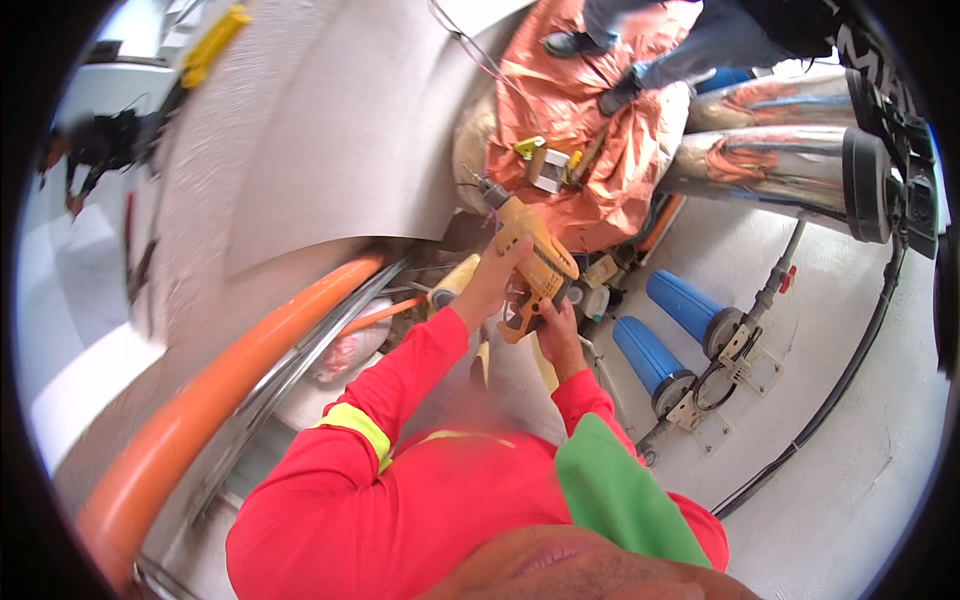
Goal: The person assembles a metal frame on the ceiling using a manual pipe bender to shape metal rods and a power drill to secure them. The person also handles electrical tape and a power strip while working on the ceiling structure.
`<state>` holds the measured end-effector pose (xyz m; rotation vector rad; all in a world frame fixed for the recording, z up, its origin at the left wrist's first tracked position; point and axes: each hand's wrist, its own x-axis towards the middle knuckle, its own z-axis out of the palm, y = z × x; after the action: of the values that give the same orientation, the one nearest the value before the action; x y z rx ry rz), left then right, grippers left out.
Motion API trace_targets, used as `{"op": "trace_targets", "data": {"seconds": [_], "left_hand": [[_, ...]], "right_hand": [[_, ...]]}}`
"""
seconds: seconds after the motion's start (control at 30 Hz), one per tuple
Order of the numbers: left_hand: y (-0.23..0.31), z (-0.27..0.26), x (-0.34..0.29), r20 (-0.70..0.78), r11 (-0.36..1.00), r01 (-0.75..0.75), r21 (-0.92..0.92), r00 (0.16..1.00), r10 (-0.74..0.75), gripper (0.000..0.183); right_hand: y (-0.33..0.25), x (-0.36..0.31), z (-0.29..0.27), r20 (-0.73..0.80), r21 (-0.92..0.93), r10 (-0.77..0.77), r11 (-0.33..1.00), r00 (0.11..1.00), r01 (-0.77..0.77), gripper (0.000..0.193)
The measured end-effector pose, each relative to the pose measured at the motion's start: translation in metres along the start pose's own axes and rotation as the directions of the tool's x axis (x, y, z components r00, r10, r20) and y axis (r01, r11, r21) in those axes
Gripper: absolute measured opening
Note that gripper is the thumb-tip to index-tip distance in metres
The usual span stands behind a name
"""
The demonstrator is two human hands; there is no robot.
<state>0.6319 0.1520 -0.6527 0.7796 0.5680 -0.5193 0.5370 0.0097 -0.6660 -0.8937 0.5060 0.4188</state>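
Before my chest I hold a yellow cordless drill (pixel 541 258), tilted with its chuck and bit pointing up and to the left. My left hand (pixel 496 276) is closed on the side of its body, the fingers partly hidden by the tool. Around the rear, near the handle and base, my right hand (pixel 560 332) is closed. Just beyond the chuck, an orange tarp (pixel 607 200) covers a bulky heap. On it lie a small white and grey box (pixel 548 170) and several yellow-handled tools.
Someone in dark trousers (pixel 715 45) stands on the tarp. Two shiny metal cylinders (pixel 775 165) are at the upper right. Two blue filter housings (pixel 652 360) sit on the right wall with a black cable (pixel 850 370). A thick orange pipe (pixel 215 420) runs along my left.
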Motion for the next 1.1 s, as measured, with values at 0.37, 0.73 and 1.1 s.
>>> {"op": "trace_targets", "data": {"seconds": [0.37, 0.73, 1.1], "left_hand": [[0.117, 0.037, -0.187, 0.085, 0.911, -0.406, 0.074, 0.912, 0.4, 0.054], [0.108, 0.017, -0.253, -0.133, 0.831, -0.553, 0.064, 0.82, 0.556, 0.047], [0.236, 0.026, -0.376, -0.112, 0.473, -0.877, 0.083, 0.463, 0.879, 0.065]], "right_hand": [[-0.074, -0.057, 0.144, 0.285, -0.08, -0.03, 0.995, 0.958, 0.055, 0.068], [-0.076, -0.095, 0.178, 0.55, -0.132, 0.165, 0.985, 0.819, -0.109, 0.066], [-0.018, -0.128, 0.234, 0.935, -0.315, 0.064, 0.602, 0.349, 0.734, 0.082]]}}
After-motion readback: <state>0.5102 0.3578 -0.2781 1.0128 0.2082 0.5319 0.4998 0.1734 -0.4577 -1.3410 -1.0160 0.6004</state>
